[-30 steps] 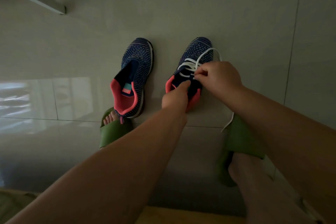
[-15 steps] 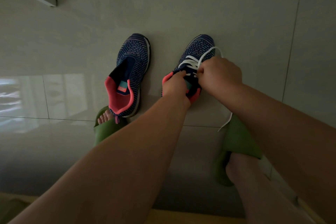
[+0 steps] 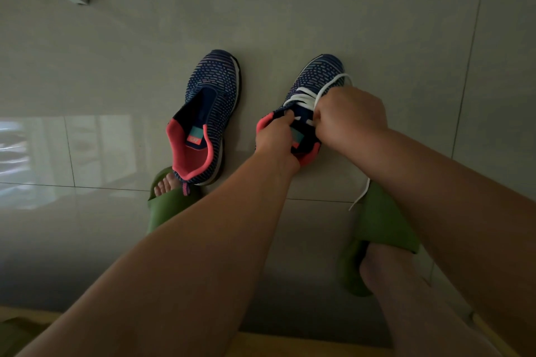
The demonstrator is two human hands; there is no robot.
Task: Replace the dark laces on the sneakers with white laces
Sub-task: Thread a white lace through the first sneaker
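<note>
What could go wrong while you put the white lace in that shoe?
1. The white lace has a loose end trailing by the green slipper; a moving foot might step on it and tug the lacing crooked.
2. The right hand pulls the lace while only the left hand steadies the right sneaker, which could slide on the shiny floor.

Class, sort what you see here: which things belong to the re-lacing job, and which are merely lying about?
Part of the job:
- right sneaker, being laced
- white lace
- left sneaker, no lace in it
- left hand, gripping the right sneaker's collar
- right hand, fingers curled on the lace

Just there:
- green slippers on the person's feet
- tiled floor
</note>
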